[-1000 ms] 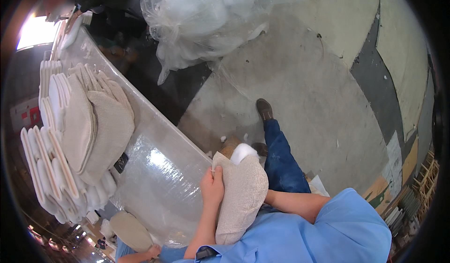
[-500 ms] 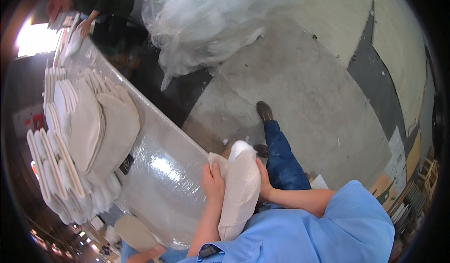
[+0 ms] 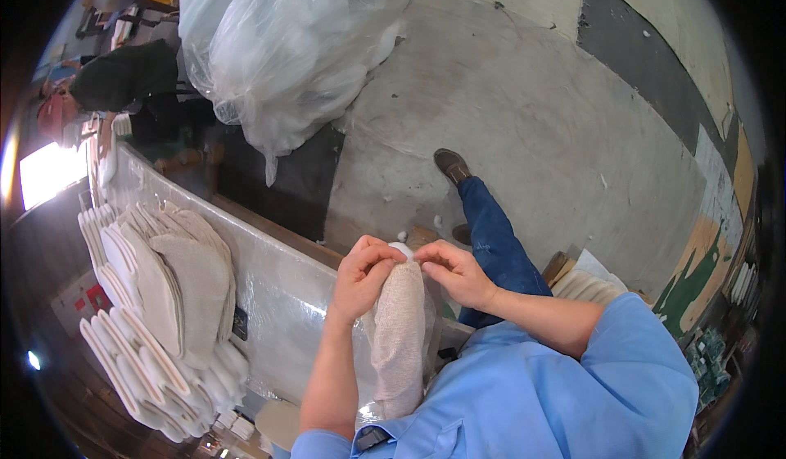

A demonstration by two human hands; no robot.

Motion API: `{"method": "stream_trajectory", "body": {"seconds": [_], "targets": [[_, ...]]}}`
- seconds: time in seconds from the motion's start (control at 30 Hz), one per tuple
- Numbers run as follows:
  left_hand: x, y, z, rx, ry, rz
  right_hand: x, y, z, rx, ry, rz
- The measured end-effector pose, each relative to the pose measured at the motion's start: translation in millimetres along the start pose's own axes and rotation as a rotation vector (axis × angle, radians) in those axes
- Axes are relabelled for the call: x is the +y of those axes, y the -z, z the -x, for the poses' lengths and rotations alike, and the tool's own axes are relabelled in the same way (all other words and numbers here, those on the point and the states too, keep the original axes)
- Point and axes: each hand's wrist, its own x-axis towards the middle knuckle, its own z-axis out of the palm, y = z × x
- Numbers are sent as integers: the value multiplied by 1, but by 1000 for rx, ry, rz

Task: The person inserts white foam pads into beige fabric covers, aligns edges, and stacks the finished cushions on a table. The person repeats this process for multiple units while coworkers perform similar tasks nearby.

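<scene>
A long beige fabric cover (image 3: 399, 336) stretches from my chest toward the table's near edge, and white padding (image 3: 403, 250) pokes out at its far end. My left hand (image 3: 360, 277) pinches the left side of that end between thumb and fingers. From the other side, my right hand (image 3: 458, 275) pinches close to the padding, fingertips almost meeting the left ones. Whether the fingertips grip only cloth or some padding too is hard to see.
Plastic-wrapped table (image 3: 282, 312) runs along my left, bearing a stack of beige covers (image 3: 196, 287) and folded white pads (image 3: 143, 369). A big clear plastic bag of white material (image 3: 286, 58) lies on the floor ahead. Another person (image 3: 123, 78) bends at the table's far end.
My hands have moved from the cover's sides to its far end, where both now pinch. The cover looks straighter and narrower, with less padding showing. My view has shifted.
</scene>
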Motion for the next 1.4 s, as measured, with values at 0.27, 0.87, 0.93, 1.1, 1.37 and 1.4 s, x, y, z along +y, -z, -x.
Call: {"method": "stream_trajectory", "body": {"seconds": [0.27, 0.87, 0.93, 1.1, 1.37, 1.4], "targets": [[11, 11, -21, -123, 112, -353, 4, 11, -23, -95, -90, 11], [46, 9, -97, -741, 461, -637, 8, 2, -43, -27, -153, -54], [42, 7, -96, -711, 425, -605, 9, 3, -42, -28, -188, -127], [22, 6, -78, -562, 356, -447, 28, -17, -9, 285, -351, -313], [-7, -10, -52, -200, 461, 21, 39, -57, -24, 577, -371, -164], [-12, -14, -48, -159, 457, 66, 38, -56, -27, 561, -356, -175]]}}
